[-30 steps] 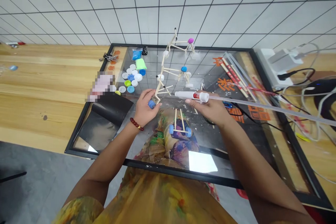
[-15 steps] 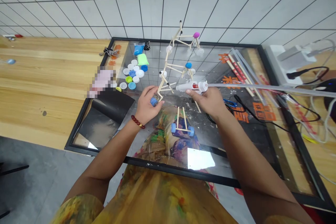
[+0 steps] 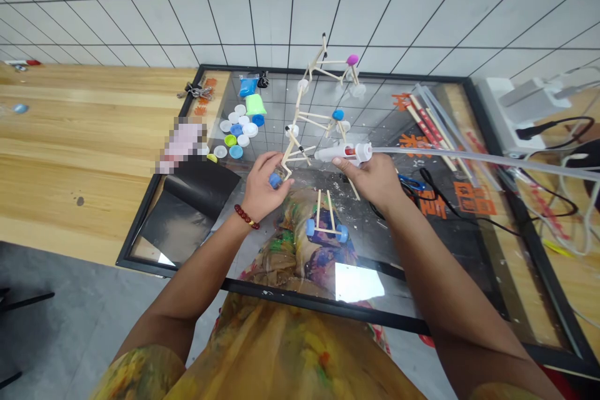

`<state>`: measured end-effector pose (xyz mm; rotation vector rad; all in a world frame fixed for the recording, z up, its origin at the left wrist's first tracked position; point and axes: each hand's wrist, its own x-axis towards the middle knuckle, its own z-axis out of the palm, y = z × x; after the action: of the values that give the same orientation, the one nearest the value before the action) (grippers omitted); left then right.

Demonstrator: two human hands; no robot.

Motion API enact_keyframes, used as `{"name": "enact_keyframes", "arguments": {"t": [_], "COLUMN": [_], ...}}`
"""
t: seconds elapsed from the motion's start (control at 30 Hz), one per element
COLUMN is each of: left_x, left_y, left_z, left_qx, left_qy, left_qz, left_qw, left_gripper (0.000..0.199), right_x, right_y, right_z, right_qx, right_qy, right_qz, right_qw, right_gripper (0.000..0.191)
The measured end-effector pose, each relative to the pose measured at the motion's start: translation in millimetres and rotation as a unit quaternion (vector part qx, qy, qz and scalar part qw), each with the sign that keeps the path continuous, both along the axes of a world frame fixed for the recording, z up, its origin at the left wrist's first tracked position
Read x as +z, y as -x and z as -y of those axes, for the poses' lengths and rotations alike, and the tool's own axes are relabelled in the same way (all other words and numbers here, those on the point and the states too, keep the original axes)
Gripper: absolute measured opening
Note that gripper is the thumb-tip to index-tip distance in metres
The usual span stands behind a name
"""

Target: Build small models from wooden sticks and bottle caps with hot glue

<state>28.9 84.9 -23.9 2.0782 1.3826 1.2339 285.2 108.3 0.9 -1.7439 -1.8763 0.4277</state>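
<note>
My left hand grips the near end of a stick model by a blue cap wheel. My right hand is wrapped round a white glue gun; a long clear glue stick runs out of its back to the right. The gun's nozzle points left, close to the model's sticks. Beyond stand two more stick figures, one with a blue ball, one with a magenta ball. A stick frame with blue cap wheels lies nearer me.
Bottle caps and packets of clay lie at the left on the glass board. A black sheet is at the left edge. Sticks, black cables and a white power strip are on the right.
The view has shifted very slightly. Both hands, the glue gun and the stick model hold almost the same positions.
</note>
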Motion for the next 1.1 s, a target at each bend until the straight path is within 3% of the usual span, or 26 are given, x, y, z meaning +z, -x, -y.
{"name": "enact_keyframes", "arguments": {"t": [0.67,1.1], "left_x": [0.1,-0.6], "left_y": [0,0], "left_z": [0,-1], "left_qx": [-0.002,-0.008], "left_qy": [-0.008,-0.029], "left_qz": [-0.004,0.001], "left_qw": [1.000,1.000], "left_gripper": [0.045,0.045], "right_x": [10.8,12.9], "right_y": [1,1], "right_z": [3,3], "right_qx": [0.002,-0.018], "right_qy": [0.034,0.065], "right_qz": [0.029,0.065], "right_qw": [0.999,0.996], "right_gripper": [0.044,0.054]}}
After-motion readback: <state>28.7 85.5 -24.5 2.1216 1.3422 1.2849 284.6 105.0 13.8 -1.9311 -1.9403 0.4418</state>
